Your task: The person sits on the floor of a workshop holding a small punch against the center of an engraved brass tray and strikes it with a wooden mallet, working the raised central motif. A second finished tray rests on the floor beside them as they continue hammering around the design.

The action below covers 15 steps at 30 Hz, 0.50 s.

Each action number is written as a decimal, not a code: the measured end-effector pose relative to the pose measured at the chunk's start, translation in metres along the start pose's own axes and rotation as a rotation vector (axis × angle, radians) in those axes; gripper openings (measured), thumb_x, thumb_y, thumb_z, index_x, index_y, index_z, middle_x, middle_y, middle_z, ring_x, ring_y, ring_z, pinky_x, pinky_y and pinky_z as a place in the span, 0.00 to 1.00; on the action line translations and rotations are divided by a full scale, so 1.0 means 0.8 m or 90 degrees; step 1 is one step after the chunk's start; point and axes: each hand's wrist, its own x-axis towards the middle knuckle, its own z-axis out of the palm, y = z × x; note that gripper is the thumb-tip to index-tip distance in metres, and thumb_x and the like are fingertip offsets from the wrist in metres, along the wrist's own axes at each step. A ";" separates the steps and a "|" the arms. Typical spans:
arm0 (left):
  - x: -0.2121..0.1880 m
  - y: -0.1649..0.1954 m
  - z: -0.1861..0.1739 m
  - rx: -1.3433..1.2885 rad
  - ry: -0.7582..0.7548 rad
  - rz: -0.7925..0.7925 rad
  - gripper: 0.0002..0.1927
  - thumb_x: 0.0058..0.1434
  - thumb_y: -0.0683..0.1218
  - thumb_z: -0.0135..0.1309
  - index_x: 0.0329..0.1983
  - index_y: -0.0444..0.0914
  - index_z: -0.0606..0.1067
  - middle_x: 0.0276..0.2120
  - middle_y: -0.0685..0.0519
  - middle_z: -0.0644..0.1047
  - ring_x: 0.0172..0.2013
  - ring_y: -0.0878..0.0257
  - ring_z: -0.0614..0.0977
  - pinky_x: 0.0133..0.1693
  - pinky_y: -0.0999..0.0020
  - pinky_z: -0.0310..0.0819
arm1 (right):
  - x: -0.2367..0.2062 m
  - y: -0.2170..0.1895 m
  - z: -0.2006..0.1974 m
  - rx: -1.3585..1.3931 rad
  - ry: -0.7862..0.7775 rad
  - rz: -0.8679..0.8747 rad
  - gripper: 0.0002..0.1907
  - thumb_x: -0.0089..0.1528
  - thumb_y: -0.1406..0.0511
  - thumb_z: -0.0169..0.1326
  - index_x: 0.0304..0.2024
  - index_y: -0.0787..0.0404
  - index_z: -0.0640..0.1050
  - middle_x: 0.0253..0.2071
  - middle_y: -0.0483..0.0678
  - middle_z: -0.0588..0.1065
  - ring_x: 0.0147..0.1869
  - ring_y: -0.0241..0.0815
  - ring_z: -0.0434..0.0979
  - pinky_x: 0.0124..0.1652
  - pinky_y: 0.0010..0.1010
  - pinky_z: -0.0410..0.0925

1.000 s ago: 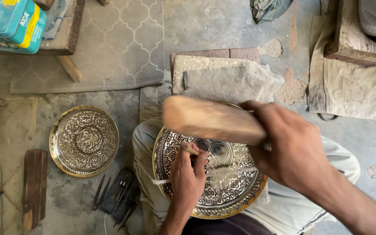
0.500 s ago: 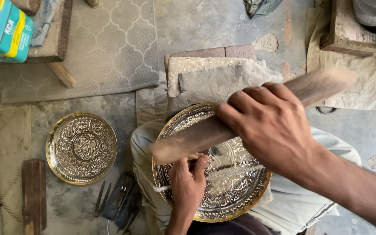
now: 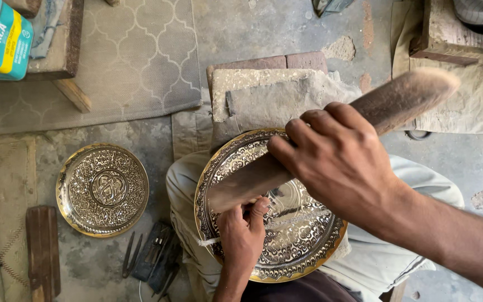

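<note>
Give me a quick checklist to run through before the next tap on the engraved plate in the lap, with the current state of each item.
1. Plate supported: it rests on the lap, tilted a little. Ok.
2. Left hand steadying the work: it rests on the plate's face, fingers pinched together. Ok.
3. Tool under the left hand: hidden by the fingers and the wooden stick. Cannot tell.
4. Right hand grip: wrapped around the middle of the stick. Ok.
5. Stick's striking end over the left hand: the lower end sits right above the left fingers. Ok.
6. Spare tools out of the way: they lie on the floor beside the knee, apart from the plate. Ok.
</note>
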 end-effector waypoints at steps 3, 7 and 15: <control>-0.002 -0.003 0.003 -0.049 -0.008 -0.044 0.15 0.67 0.53 0.58 0.39 0.37 0.71 0.32 0.51 0.81 0.30 0.61 0.85 0.32 0.63 0.79 | -0.002 0.000 0.001 0.048 0.017 0.041 0.15 0.53 0.66 0.58 0.43 0.57 0.76 0.37 0.48 0.77 0.45 0.47 0.80 0.47 0.43 0.70; -0.005 -0.005 0.004 0.145 0.029 0.057 0.12 0.65 0.51 0.61 0.40 0.39 0.75 0.31 0.52 0.82 0.30 0.58 0.82 0.35 0.59 0.75 | 0.000 -0.004 0.004 -0.073 -0.083 -0.028 0.12 0.58 0.61 0.58 0.42 0.56 0.75 0.36 0.49 0.78 0.44 0.49 0.81 0.43 0.40 0.71; -0.005 0.002 0.003 -0.049 -0.014 -0.027 0.13 0.66 0.49 0.59 0.43 0.34 0.72 0.33 0.51 0.82 0.31 0.62 0.85 0.30 0.68 0.80 | -0.004 -0.006 0.001 -0.032 -0.010 -0.018 0.15 0.58 0.61 0.59 0.46 0.55 0.76 0.38 0.48 0.79 0.43 0.48 0.81 0.45 0.42 0.71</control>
